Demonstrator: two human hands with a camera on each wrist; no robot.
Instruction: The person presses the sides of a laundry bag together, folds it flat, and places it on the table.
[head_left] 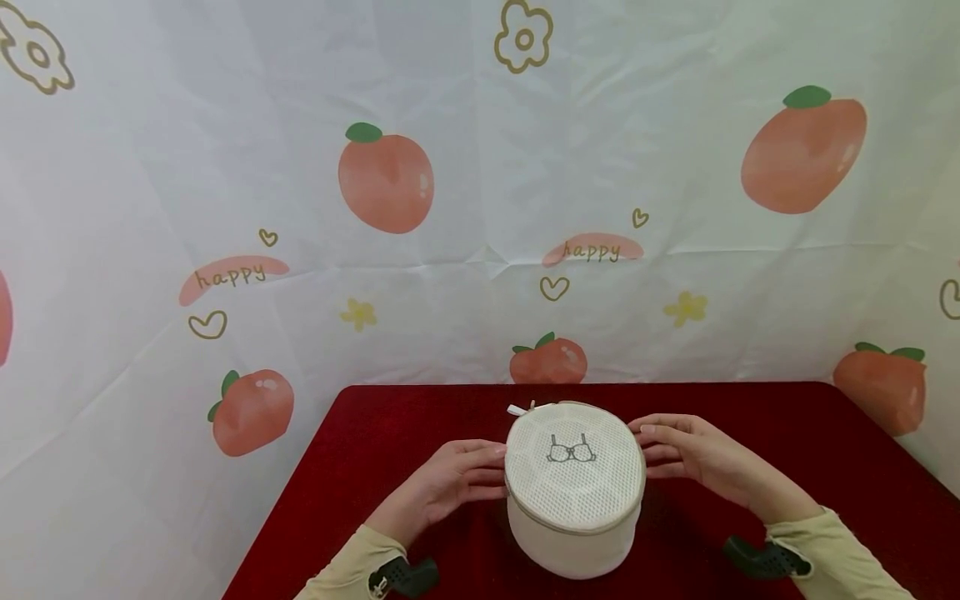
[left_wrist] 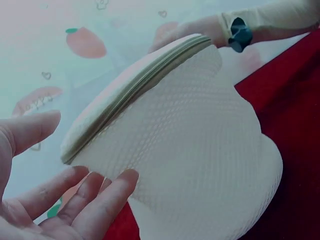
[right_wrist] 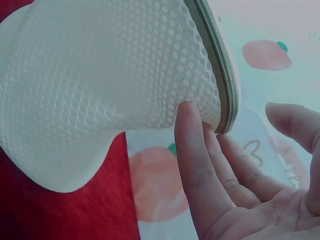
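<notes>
White bag: the round mesh bag (head_left: 576,500) is low in the frame, a bit right of the middle, over the red table (head_left: 420,417). I can't tell if its bottom rests on the cloth.
Lid: its round lid (head_left: 576,479) faces up and toward the head camera, so the little bra drawing (head_left: 572,450) (just grey lines) is easy to see.
Zipper: the zipper (left_wrist: 135,92) runs around the edge under the lid. Its white tab (head_left: 516,410) pokes out at the lid's upper left.
Left hand: the left hand (head_left: 461,479) is at the bag's left side. Its fingers (left_wrist: 107,200) are nearly straight and touch the mesh, and its thumb is off the bag, so it isn't grabbing.
Right hand: the right hand (head_left: 693,454) is at the bag's right side, fingers (right_wrist: 189,145) long and loose against the mesh, thumb apart, not squeezing.
Why 2 sides: 1 hand on each side probably stops the soft bag from tipping, and a light touch likely saves the floppy wall from getting squashed.
Back cloth: peaches and "happy" fill the white cloth (head_left: 465,167) up top.
</notes>
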